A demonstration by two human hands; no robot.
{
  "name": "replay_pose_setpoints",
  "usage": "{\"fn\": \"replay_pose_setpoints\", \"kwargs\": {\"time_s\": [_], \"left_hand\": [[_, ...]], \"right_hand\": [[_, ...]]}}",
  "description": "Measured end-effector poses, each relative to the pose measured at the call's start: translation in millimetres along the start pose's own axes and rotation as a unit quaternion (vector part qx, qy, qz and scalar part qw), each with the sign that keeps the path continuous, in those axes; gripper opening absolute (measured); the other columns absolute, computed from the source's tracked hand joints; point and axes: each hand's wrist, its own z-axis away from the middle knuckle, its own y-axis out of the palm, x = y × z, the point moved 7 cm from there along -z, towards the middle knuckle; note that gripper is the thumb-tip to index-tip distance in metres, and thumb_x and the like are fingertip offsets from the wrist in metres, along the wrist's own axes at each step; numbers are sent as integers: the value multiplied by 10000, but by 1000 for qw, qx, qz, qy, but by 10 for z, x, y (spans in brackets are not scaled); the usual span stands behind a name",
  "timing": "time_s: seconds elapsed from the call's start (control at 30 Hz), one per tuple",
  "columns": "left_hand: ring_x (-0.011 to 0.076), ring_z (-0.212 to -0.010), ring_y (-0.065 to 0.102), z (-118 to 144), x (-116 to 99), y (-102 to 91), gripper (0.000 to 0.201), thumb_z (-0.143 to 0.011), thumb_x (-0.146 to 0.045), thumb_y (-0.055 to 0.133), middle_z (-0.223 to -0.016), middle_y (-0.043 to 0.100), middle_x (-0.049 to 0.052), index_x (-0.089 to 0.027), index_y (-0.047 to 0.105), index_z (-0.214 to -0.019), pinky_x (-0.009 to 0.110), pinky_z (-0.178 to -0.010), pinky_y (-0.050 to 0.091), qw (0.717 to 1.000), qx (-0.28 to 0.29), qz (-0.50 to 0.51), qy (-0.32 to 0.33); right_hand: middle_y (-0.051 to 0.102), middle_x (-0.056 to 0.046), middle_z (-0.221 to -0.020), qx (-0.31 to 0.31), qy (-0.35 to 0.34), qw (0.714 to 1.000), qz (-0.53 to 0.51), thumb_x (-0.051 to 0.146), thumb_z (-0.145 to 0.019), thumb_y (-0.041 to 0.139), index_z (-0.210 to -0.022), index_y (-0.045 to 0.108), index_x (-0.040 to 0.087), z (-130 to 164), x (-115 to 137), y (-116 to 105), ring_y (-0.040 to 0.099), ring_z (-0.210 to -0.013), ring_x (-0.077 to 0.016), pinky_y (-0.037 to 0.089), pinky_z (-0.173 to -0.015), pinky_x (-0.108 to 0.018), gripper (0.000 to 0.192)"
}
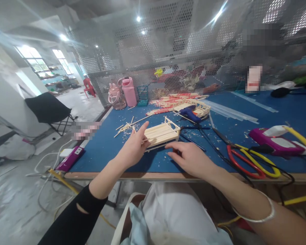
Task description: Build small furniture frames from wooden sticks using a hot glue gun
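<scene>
A small bed-like model of pale wooden sticks [160, 134], with a raised railing at its right end, sits on the blue tabletop [99, 149]. My left hand [134, 146] grips the model's left end, its index finger stretched out above the slats. By the front right corner is my right hand [187, 156], thumb and fingers bent and apart, with nothing visible between them. Whether its fingertip touches the lower rail I cannot tell. Loose short sticks [124, 127] and crumbs lie beyond my left hand.
A blue glue gun [191, 113] rests on a second stick frame [204, 108]. Red-marked stick bundles [168, 101] lie behind. To the right are red-and-yellow-handled scissors [247, 163], a purple power strip [275, 141] and cables. Pink bottles [129, 92] stand at the back left.
</scene>
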Motion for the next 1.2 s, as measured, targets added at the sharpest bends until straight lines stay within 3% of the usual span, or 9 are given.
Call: {"fn": "replay_pose_setpoints", "kwargs": {"time_s": [0.17, 0.43, 0.53, 0.6, 0.67, 0.73, 0.9, 1.07, 1.2], "left_hand": [[144, -820, 596, 5, 6, 24, 631, -843, -97, 469, -797, 633, -9, -166, 240, -1426, 468, -1059, 318, 1000, 3, 13, 8], [159, -900, 611, 60, -2, 52, 607, -855, -148, 473, -880, 668, 18, -187, 255, -1420, 500, -1094, 262, 999, -9, 19, 32], [204, -1083, 569, 142, 67, -113, 485, -855, -277, 514, -1133, 637, 105, -183, 416, -1320, 438, -1047, 353, 993, -93, 40, 68], [208, -1096, 564, 186, 352, -342, 359, -892, -323, 438, -1168, 623, 123, -170, 521, -1206, 381, -975, 422, 981, -193, 31, -5], [201, -993, 605, 242, 819, -550, 344, -918, -298, 356, -1081, 652, 130, -141, 575, -1132, 348, -885, 464, 951, -254, -30, -176], [234, -888, 633, 222, 1228, -581, 285, -852, -258, 473, -953, 684, 150, -111, 645, -1024, 351, -804, 472, 936, -180, -95, -287], [266, -725, 626, 116, 1674, -486, 138, -704, -305, 666, -712, 685, 113, -172, 682, -671, 355, -678, 450, 941, -95, -111, -304], [259, -849, 612, 195, 1468, -514, 202, -821, -263, 504, -877, 685, 138, -152, 671, -799, 364, -776, 441, 938, -136, -127, -293], [200, -749, 611, 567, 947, -465, 221, -835, -284, 482, -804, 675, 76, -144, 647, -880, 312, -726, 461, 926, -264, -35, -268]], "right_hand": [[717, -103, -1052, -19, 19, 998, -51, 255, -853, 485, -1108, 677, 197, -213, 68, 228, 657, -951, -250, 475, -805, -353, 325], [635, 7, -561, -46, 7, 983, -179, 265, -823, 496, -726, 696, 189, -374, 92, 349, 531, -511, -134, 378, -515, -239, 235], [631, 13, -568, -45, -3, 977, -210, 275, -814, 493, -699, 674, 194, -347, 100, 366, 526, -502, -130, 398, -523, -239, 229], [629, 12, -562, -48, 1, 974, -222, 300, -810, 503, -710, 671, 194, -317, 90, 379, 535, -495, -137, 413, -525, -245, 222], [649, 2, -586, -60, 3, 974, -219, 321, -807, 512, -727, 674, 194, -283, 84, 389, 558, -509, -149, 428, -534, -253, 221], [683, -15, -647, -76, 0, 975, -211, 329, -814, 507, -750, 679, 198, -254, 93, 396, 593, -551, -165, 446, -558, -261, 226], [719, -34, -739, -97, -12, 977, -190, 314, -827, 499, -770, 680, 210, -240, 127, 404, 653, -675, -191, 477, -646, -271, 216], [684, -18, -649, -112, -8, 976, -187, 296, -829, 494, -768, 670, 196, -257, 91, 375, 611, -576, -162, 452, -589, -248, 211], [705, -25, -723, -129, -27, 970, -203, 275, -826, 498, -777, 670, 191, -271, 68, 371, 637, -658, -160, 451, -643, -238, 197]]}}
